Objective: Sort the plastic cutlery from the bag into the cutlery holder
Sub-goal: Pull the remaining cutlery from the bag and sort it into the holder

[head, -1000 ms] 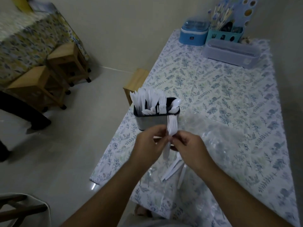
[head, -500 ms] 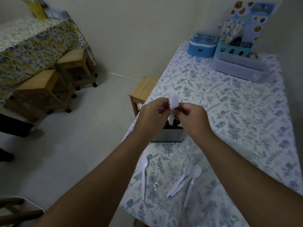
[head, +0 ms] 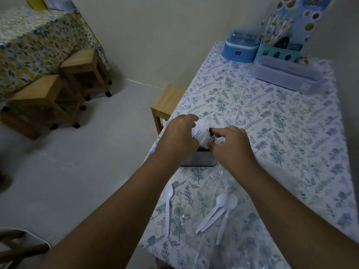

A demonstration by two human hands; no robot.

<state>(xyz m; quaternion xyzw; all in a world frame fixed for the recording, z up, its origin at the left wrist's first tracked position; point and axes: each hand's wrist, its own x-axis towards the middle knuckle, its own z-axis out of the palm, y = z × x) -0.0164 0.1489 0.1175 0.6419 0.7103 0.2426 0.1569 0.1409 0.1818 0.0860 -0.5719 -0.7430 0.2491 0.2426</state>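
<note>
The cutlery holder (head: 202,161), a dark-rimmed grey box, stands near the table's left edge, mostly covered by my hands. A fanned bunch of white plastic forks (head: 202,131) sticks up in it. My left hand (head: 179,137) is curled round the left side of that bunch. My right hand (head: 232,147) pinches the white cutlery at the right side of the holder. Three white plastic spoons lie loose nearer me: one spoon (head: 168,206) at the left, two spoons (head: 215,211) crossing at the right. The clear plastic bag (head: 219,176) lies flat under them.
The table (head: 272,121) has a floral cloth. At its far end stand a blue box (head: 240,48), a teal organiser (head: 279,52) and a long lidded tray (head: 285,74). A wooden stool (head: 167,101) is tucked at the table's left edge; more stools (head: 58,90) stand across the floor.
Both hands have carried the bunch of forks forward and down from in front of the holder into it. The camera has tilted, bringing the loose spoons into view.
</note>
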